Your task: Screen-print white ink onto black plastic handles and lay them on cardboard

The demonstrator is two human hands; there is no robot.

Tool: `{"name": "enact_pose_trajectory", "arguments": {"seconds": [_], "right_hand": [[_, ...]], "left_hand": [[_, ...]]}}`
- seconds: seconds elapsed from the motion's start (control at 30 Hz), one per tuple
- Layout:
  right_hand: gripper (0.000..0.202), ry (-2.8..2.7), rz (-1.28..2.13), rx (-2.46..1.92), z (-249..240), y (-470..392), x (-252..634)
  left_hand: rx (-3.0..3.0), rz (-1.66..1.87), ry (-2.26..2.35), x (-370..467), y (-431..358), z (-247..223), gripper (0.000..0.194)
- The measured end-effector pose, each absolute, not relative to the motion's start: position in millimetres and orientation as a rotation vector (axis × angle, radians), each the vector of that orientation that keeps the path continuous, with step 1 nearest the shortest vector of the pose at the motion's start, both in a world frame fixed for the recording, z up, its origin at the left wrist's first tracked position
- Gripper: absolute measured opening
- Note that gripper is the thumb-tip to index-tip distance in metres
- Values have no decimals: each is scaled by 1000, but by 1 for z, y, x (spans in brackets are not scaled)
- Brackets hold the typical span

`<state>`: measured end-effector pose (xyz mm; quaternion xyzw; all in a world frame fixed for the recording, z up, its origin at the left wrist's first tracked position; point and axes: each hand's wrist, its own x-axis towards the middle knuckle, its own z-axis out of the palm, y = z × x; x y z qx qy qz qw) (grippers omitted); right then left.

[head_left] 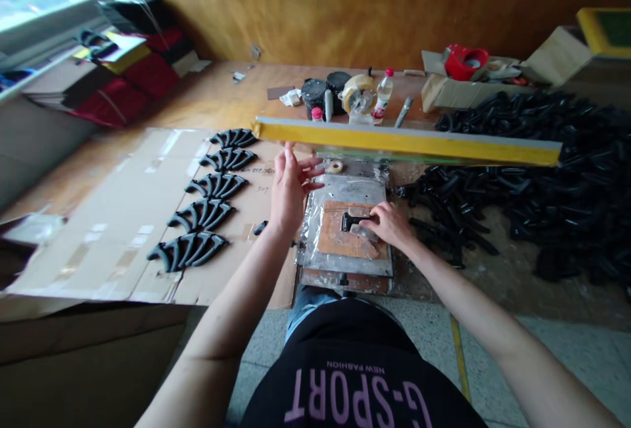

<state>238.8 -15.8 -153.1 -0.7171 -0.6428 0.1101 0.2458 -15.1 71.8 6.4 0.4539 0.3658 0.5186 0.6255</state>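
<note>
Our left hand, blurred, spreads open under the yellow frame; our right pinches a black, T-shaped part, partly hidden.

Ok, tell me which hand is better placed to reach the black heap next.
Right hand, probably: nearer the heap, though its fingers hold a black part; the left hand is empty but farther.

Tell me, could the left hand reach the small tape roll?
Likely yes: the left hand is open near the small tape roll, nothing visible between them, though the yellow bar is close.
</note>
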Motion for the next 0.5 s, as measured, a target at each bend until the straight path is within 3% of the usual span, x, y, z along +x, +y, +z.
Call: {"name": "enact_pose_trajectory", "arguments": {"seconds": [0.07,0.23,0.4,0.5], "right_hand": [[28,-1945,225,-1987,-163,-25,211],[18,-1845,215,-2067,-145,-41,152],[14,-2047,363,-1584,-134,-48,152],[11,-1891,292,-2038,-146,-47,221]], "left_hand": [[951,1141,913,-12,51,-17,54],[715,470,1007,-3,-28,-92,52],[677,630,1097,-41,-30,-120,40],[919,633,1399,-106,5,-141,41]]}}
